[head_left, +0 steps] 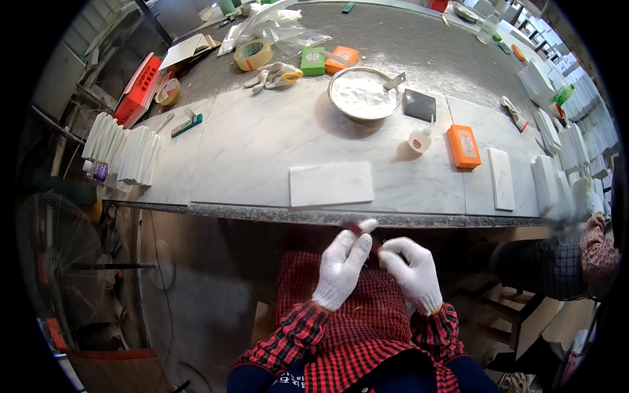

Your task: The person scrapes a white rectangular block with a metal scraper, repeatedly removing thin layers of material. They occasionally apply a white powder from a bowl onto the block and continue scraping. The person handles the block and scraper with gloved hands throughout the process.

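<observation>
Both hands wear white knit gloves and are raised above my lap, just short of the table's front edge. A thin dark reddish-brown strip [354, 228], perhaps sandpaper, runs between them. My left hand [341, 267] is closed on it, with the strip showing between thumb and fingers. Pinched near the strip's other end is my right hand [414, 270]; its fingertips partly hide what they grip. On the table beyond lies a flat white marble tile [331, 185]. Behind it stands a metal bowl [364, 119] of white paste or powder with a metal scraper [395, 81] in it.
A white squeeze bottle [420, 139], an orange box [464, 147] and a narrow white tile [501, 179] lie to the right. Stacked tiles [141, 156] stand at left, with a tape roll [253, 55] and a glove [272, 76] farther back. A co-worker's sleeve [597, 245] shows at right.
</observation>
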A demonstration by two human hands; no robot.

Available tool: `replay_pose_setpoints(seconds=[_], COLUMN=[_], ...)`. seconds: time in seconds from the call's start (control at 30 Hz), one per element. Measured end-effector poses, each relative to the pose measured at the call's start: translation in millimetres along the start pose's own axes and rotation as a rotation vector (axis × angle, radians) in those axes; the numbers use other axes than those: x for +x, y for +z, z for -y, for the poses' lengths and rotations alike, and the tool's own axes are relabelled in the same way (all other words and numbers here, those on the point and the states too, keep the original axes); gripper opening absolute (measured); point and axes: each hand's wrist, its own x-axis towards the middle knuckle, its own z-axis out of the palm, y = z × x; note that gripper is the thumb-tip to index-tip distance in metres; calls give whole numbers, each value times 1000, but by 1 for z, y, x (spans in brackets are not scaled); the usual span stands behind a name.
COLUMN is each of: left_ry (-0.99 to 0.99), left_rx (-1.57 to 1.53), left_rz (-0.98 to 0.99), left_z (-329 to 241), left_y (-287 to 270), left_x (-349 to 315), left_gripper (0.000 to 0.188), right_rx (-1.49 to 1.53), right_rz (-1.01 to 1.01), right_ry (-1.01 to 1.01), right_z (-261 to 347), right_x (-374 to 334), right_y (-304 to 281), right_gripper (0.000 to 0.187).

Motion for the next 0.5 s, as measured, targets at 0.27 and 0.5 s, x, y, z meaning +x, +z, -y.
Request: replay_pose_setpoints(seconds=[0.27,0.5], left_ry=[705,711], left_rx=[946,1031], left_rz=[-460,-353], left_z=[2,15], left_y=[-72,-76], left_x=[28,34], left_gripper=[72,84], right_rx=[529,518], right_rz=[-192,-241], right_ry=[-363,-401], right_z=[7,-2], right_x=[92,141], right_y=[35,64], right_gripper=[19,29])
